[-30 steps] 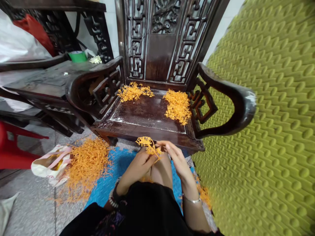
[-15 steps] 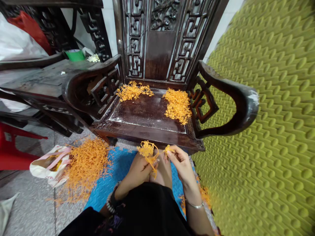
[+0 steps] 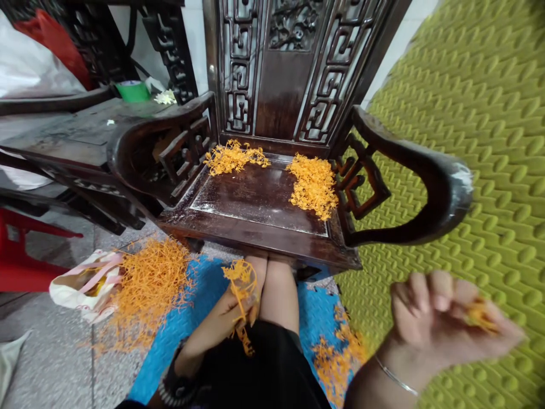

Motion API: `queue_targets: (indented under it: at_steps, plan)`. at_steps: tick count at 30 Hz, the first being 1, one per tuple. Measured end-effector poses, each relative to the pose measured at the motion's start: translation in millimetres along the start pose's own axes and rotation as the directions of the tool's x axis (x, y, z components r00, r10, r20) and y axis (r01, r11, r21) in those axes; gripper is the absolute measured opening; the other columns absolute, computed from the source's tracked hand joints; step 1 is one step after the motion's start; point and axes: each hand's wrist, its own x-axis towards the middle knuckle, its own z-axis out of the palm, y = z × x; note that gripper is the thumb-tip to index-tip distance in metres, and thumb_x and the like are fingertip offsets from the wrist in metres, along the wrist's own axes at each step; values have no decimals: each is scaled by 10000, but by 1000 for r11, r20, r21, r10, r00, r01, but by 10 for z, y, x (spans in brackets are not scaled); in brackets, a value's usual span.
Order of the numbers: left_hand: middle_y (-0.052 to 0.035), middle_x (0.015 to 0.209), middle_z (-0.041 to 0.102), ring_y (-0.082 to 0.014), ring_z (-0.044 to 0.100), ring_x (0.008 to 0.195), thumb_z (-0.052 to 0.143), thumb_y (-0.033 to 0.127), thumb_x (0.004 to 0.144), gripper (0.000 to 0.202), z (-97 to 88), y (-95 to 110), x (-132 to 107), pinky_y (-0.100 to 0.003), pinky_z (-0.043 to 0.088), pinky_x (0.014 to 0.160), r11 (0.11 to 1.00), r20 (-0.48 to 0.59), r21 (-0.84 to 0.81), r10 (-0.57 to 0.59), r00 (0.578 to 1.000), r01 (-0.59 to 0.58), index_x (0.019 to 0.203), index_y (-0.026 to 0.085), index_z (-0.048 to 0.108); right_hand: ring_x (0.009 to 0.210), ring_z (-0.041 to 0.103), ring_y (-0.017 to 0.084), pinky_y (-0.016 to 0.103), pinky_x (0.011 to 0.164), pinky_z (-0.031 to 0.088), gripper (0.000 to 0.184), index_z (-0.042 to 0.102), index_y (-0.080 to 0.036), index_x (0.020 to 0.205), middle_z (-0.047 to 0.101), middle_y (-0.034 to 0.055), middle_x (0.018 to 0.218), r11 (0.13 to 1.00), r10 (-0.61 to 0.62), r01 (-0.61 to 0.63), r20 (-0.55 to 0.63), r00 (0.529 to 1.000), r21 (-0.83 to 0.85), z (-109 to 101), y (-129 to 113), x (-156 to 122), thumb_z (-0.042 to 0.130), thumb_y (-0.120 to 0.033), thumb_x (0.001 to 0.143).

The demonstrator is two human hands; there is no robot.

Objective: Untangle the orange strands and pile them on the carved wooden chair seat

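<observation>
No lettering, number, brand or sign can be read. The white bag (image 3: 68, 292) – on the floor, left of the grip of the left hand (image 3: 225, 311) – bears small reddish marks near its lower edge, too blurred to tell letters from pattern. On the green tape roll (image 3: 135, 92) – farther off, beyond and left of that grip – any print is too small to make out.

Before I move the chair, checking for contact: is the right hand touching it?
No, the right hand is apart from the chair, holding an orange piece.
</observation>
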Motion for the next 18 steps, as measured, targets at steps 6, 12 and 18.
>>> queue_targets:
  at_steps: [6, 12, 18]
  plan:
    - [4, 582, 484, -121, 436, 565, 373, 457, 948, 466, 42, 101, 177, -249, 322, 559, 965, -150, 246, 128, 980, -89, 639, 154, 547, 568, 612, 149, 255, 441, 468, 168, 719, -209, 936, 701, 73, 826, 796, 579, -498, 195, 791, -344, 353, 629, -386, 643, -312, 827]
    - [-5, 542, 500, -134, 456, 545, 352, 382, 952, 469, 57, 104, 232, -274, 305, 569, 855, -130, 517, 122, 984, -38, 597, 151, 555, 642, 558, 132, 280, 617, 484, 229, 704, -230, 1006, 604, 40, 825, 794, 488, -211, 390, 781, -570, 569, 948, -487, 494, -279, 928]
    - [-34, 655, 599, -163, 519, 620, 397, 217, 881, 293, 32, 115, 213, -266, 342, 596, 822, -42, 568, 78, 996, -40, 666, 158, 588, 986, 574, 223, 353, 879, 470, 221, 676, -247, 1083, 598, 73, 988, 711, 513, 119, 627, 586, -693, 670, 959, -430, 572, -276, 890]
